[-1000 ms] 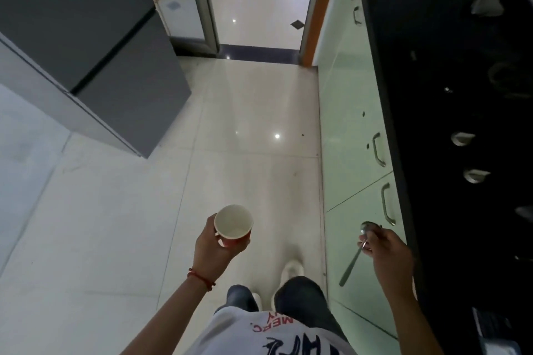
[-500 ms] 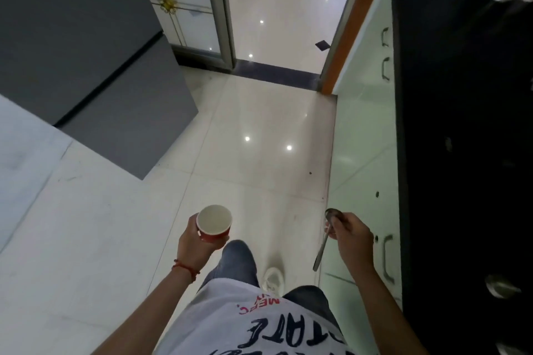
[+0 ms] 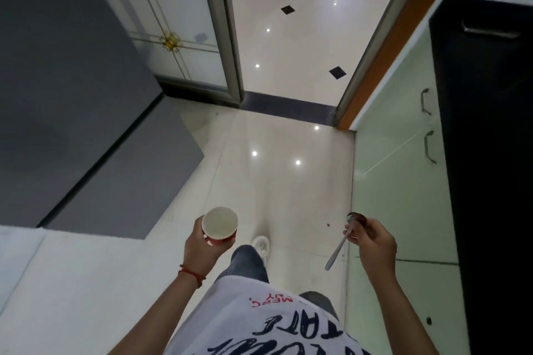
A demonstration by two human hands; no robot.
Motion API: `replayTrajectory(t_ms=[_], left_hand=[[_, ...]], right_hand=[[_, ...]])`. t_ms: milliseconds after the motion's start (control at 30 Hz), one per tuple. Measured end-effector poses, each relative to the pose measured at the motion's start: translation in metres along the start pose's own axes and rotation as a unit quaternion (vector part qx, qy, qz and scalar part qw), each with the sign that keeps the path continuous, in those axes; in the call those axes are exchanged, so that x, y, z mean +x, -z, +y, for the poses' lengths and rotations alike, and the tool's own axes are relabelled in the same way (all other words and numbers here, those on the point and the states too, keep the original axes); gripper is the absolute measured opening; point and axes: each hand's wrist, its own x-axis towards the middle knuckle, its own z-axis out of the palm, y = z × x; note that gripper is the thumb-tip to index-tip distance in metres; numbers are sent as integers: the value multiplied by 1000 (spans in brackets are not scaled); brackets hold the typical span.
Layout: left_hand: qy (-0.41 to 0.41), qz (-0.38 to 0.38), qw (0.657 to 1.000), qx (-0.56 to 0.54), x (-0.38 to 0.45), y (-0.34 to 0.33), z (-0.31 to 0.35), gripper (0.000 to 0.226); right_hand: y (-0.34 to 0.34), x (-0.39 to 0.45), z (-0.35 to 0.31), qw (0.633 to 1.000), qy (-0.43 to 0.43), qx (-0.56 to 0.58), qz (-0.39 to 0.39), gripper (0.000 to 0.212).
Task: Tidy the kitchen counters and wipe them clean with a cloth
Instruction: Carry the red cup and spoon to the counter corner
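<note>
Two light items are carried: left hand (image 3: 202,248) wraps an easily crushed paper cup (image 3: 219,223) round its wall; right hand (image 3: 372,242) pinches a stiff, slippery metal spoon (image 3: 341,242) near its bowl.

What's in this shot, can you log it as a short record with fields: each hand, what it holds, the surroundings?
left hand: left hand grips a paper cup, upright, red outside, white inside, nothing visible in it
right hand: right hand pinches a metal spoon, bowl up, handle slanting down
counter: black counter along the right, over pale green cabinet doors
left side: grey cabinet
ahead: open doorway onto a glossy tiled floor
cloth: none in view
</note>
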Motion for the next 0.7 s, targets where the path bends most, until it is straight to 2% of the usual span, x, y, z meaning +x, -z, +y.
replayTrajectory(t_ms=[233, 367, 533, 700], left_hand=[[-119, -74, 990, 28, 124, -35, 122, 69], [-144, -95, 985, 19, 180, -69, 176, 66], [-180, -91, 978, 59, 225, -116, 220, 69], [-166, -83, 979, 82, 249, -148, 256, 70]], right_hand=[[-18, 74, -40, 998, -15, 16, 61, 17], [-16, 124, -56, 995, -20, 30, 89, 15], [-14, 206, -82, 996, -16, 43, 83, 15], [-14, 286, -128, 996, 5, 54, 66, 14]])
